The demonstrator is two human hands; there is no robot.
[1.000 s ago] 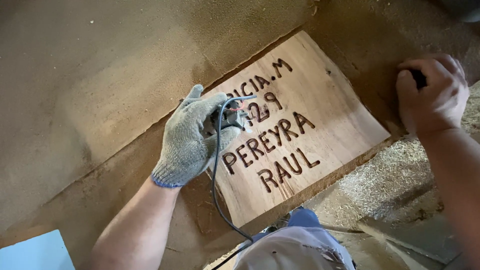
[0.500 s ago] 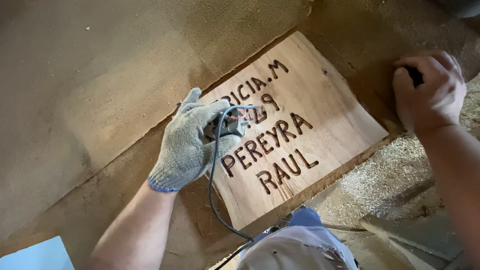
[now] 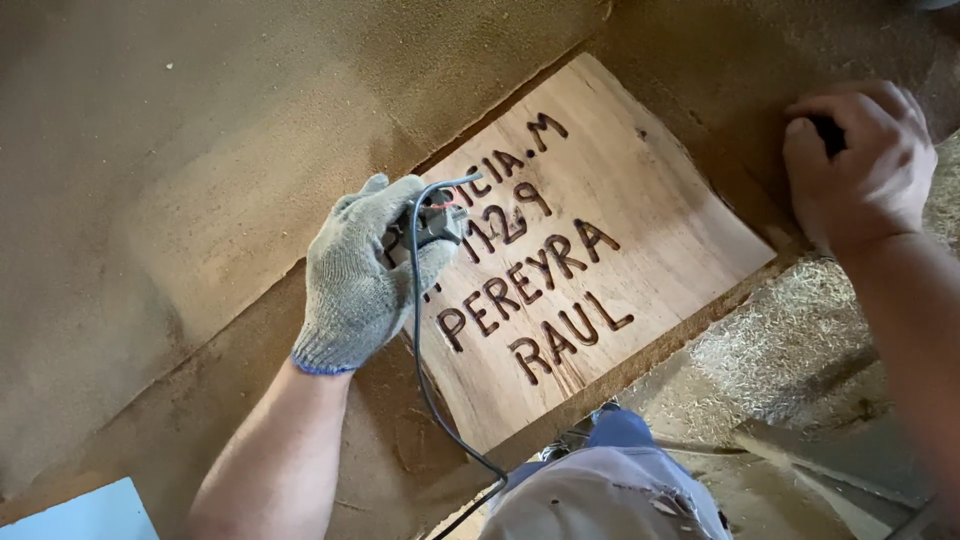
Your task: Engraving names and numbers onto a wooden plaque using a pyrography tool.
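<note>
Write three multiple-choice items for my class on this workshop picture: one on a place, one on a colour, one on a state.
1. Where does the wooden board with burnt letters lie?
A. On a dusty brown surface
B. On a shelf
C. In a bucket

2. What colour is the glove on the left hand?
A. Red
B. Grey
C. Black

3. What state is the right hand in?
A. Flat and open on the board
B. Gloved
C. Bare, closed on a small dark thing

Answers:
1 A, the board lies flat on the brown surface covered in sawdust.
2 B, the knit glove is grey with a blue cuff edge, and that hand grips a corded tool over the letters.
3 C, the bare fingers curl round a dark thing beside the board; its kind cannot be told.
</note>
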